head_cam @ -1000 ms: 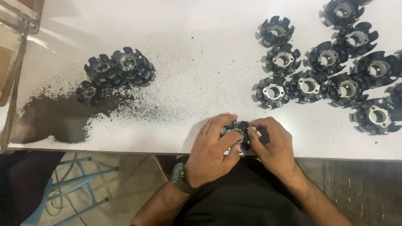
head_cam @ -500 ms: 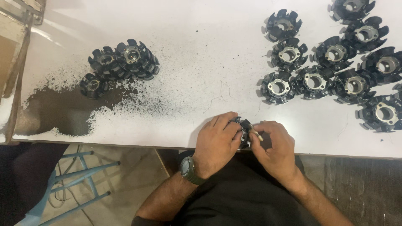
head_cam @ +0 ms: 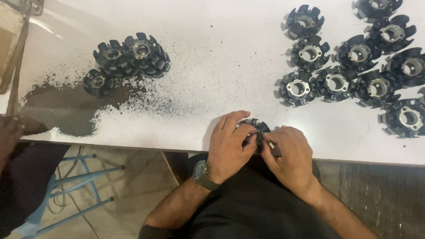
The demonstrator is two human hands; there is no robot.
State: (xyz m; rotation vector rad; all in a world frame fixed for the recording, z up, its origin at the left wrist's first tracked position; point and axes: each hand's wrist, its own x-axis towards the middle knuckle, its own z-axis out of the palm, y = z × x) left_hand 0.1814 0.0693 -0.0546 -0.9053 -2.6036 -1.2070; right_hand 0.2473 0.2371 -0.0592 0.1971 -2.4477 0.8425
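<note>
Both hands cover most of the black finned rotor part [head_cam: 256, 129] at the worktop [head_cam: 221, 66] edge, and a small dark tool [head_cam: 275, 150], perhaps a blade, barely shows. The top and right edges cut off several finned parts [head_cam: 376, 6]. Another person's hand [head_cam: 11, 132] is cropped at the left.

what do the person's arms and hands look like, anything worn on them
Both forearms are bare, with no sleeves or gloves in view. The left hand has a dark olive-green wristwatch with a thick band on its wrist. The right hand wears nothing: no watch, ring or strap that can be made out.
</note>
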